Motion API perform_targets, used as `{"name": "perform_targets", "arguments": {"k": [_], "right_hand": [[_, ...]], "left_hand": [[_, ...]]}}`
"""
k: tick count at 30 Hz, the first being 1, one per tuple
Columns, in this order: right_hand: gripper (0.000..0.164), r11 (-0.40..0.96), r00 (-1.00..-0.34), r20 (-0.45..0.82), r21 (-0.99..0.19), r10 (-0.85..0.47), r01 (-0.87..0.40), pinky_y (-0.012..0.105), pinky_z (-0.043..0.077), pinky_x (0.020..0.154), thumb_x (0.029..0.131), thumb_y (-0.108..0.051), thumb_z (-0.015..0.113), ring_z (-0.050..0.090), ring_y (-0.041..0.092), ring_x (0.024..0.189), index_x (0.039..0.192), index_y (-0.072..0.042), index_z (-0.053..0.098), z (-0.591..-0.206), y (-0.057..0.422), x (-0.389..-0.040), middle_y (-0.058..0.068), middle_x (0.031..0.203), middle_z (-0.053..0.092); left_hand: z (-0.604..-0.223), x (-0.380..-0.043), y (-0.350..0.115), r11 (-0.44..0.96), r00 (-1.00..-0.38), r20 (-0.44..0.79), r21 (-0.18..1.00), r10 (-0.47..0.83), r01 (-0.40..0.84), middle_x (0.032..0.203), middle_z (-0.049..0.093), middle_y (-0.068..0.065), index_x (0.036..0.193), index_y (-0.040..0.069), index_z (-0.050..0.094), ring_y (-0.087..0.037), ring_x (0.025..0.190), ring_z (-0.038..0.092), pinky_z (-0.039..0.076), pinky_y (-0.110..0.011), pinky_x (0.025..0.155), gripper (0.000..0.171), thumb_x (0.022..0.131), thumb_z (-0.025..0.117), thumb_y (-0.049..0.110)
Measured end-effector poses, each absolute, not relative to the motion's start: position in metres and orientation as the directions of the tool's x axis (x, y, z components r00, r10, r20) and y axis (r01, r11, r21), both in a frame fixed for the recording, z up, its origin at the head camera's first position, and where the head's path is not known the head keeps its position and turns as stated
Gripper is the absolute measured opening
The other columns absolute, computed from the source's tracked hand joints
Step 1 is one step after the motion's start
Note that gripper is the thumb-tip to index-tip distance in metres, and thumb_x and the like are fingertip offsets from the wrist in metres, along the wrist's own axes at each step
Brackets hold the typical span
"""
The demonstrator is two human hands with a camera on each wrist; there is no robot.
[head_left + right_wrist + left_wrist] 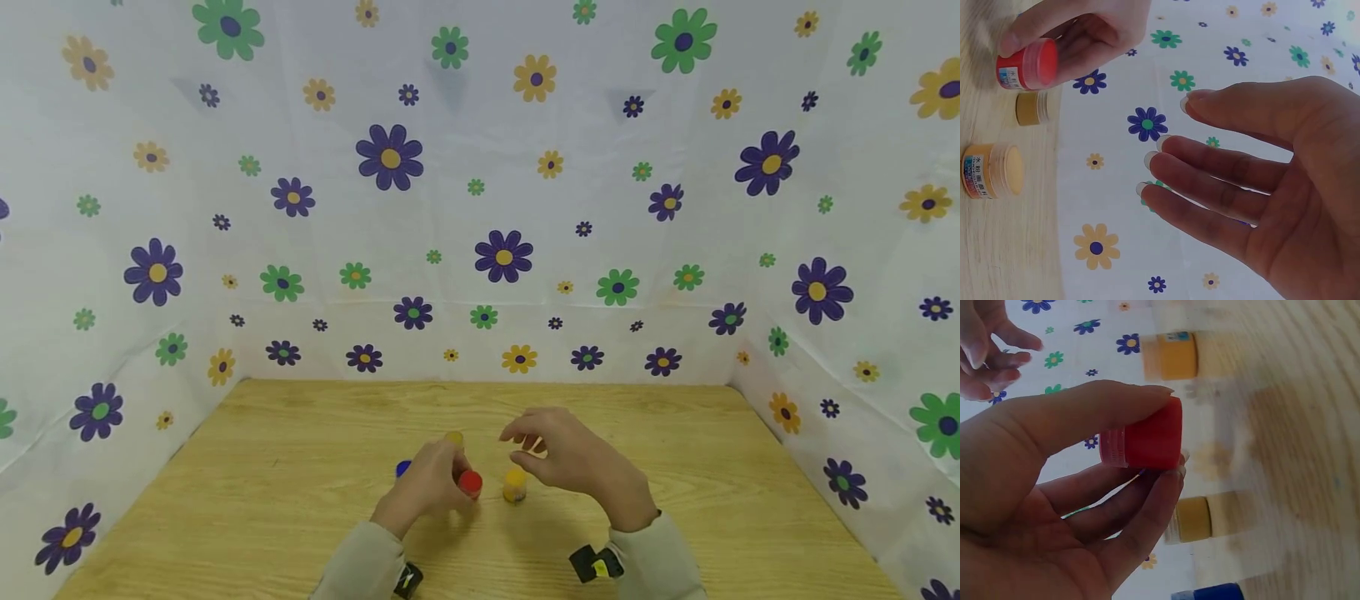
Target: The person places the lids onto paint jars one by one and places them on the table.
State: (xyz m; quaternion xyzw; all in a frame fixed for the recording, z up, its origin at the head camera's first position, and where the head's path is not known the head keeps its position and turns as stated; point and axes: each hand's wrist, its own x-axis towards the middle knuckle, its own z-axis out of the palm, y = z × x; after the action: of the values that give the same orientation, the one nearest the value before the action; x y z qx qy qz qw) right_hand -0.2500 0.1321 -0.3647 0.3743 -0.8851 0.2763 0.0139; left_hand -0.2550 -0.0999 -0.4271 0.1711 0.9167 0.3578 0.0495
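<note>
A small red paint jar (pixel 470 483) is pinched between the thumb and fingertips of my left hand (pixel 427 483). The left wrist view shows the red jar (pixel 1154 434) upright; whether its base touches the table I cannot tell. My right hand (pixel 573 454) hovers above and to the right of a yellow paint jar (pixel 514 485), its fingers apart and bent a little, holding nothing. Behind the left hand stands an ochre jar (pixel 454 438). A blue jar (pixel 403 468) is partly hidden by that hand. Printed labels show on the yellow jar (pixel 988 172) in the right wrist view.
The jars stand on a light wooden table (pixel 300 467). White cloth (pixel 450 225) printed with green, purple and orange flowers surrounds it at the back and both sides. Dark wrist mounts (pixel 596 564) sit by the sleeves.
</note>
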Motion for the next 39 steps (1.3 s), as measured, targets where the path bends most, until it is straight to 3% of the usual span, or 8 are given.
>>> {"name": "perform_targets", "arguments": {"k": [10,16,23,39], "right_hand": [[0.018,0.57,-0.72,0.227,-0.476,-0.656,-0.67,0.037,0.062,0.081,0.096,-0.007,0.07,0.067,0.012,0.088,0.113,-0.006,0.075,-0.37,0.135,-0.251,0.004,0.099,0.074],[0.015,0.571,-0.72,0.225,-0.476,-0.657,-0.669,0.024,0.059,0.079,0.096,-0.007,0.07,0.068,0.011,0.087,0.11,-0.006,0.076,-0.373,0.137,-0.251,0.003,0.098,0.074],[0.015,0.573,-0.715,0.24,-0.456,-0.657,-0.68,0.035,0.062,0.08,0.096,-0.006,0.069,0.068,0.012,0.088,0.108,-0.007,0.077,-0.372,0.138,-0.251,0.004,0.098,0.075],[0.015,0.574,-0.714,0.217,-0.463,-0.665,-0.675,0.034,0.061,0.081,0.097,-0.006,0.068,0.069,0.013,0.088,0.109,-0.006,0.077,-0.368,0.135,-0.251,0.005,0.099,0.076]], "left_hand": [[-0.445,-0.262,-0.099,0.705,-0.939,0.015,0.657,0.343,0.268,0.084,0.072,-0.005,0.086,0.001,0.074,-0.015,0.076,0.063,0.056,-0.029,0.068,0.029,0.064,0.093,0.0],[-0.451,-0.262,-0.098,0.713,-0.944,-0.027,0.662,0.33,0.23,0.083,0.071,-0.004,0.086,0.002,0.073,-0.015,0.076,0.062,0.054,-0.029,0.068,0.029,0.064,0.092,-0.001],[-0.45,-0.262,-0.097,0.725,-0.947,-0.032,0.652,0.318,0.221,0.082,0.071,-0.004,0.086,0.002,0.073,-0.015,0.075,0.063,0.055,-0.029,0.068,0.029,0.065,0.093,0.001],[-0.444,-0.261,-0.096,0.734,-0.947,-0.041,0.642,0.32,0.22,0.084,0.07,-0.005,0.089,0.001,0.073,-0.016,0.075,0.062,0.056,-0.03,0.067,0.03,0.066,0.092,-0.001]]}}
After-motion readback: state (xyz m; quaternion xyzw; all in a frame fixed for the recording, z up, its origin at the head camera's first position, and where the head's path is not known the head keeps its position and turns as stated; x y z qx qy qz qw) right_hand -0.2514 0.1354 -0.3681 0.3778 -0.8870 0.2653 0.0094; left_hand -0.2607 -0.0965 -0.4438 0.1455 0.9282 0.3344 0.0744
